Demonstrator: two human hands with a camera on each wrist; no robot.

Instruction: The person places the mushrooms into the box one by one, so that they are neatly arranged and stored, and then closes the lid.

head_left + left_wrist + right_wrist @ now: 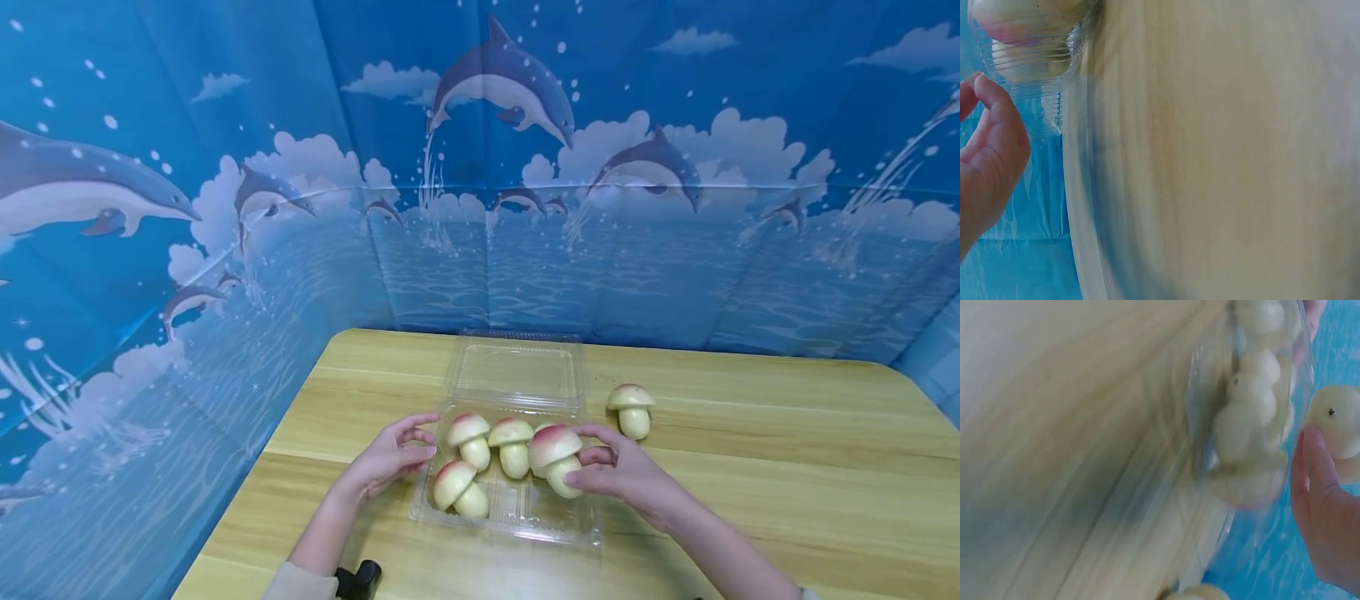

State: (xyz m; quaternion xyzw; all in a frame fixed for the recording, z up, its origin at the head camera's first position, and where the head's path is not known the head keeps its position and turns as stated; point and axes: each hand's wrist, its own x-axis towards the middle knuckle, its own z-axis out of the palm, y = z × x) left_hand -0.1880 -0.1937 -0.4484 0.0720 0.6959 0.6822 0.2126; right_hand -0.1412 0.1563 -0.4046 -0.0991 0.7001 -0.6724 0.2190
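A toy mushroom (553, 450) with a cream stem and pink-topped cap is in my right hand (626, 475), thumb and fingers pinching it over the right half of a clear plastic container (517, 527). The same mushroom (1341, 425) shows its stem end in the right wrist view, above the container wall. Several like mushrooms (513, 446) lie in the container; one is mostly hidden behind the held one. My left hand (390, 457) is at the container's left side, fingers loosely bent with nothing between them. The left wrist view shows that hand (994, 144) just beside the container.
Another mushroom (632, 410) lies on the wooden table (750, 467), right of the container. The container's clear lid (517, 371) is folded back towards the far edge. A blue dolphin-print curtain (600, 275) stands behind the table and along its left side.
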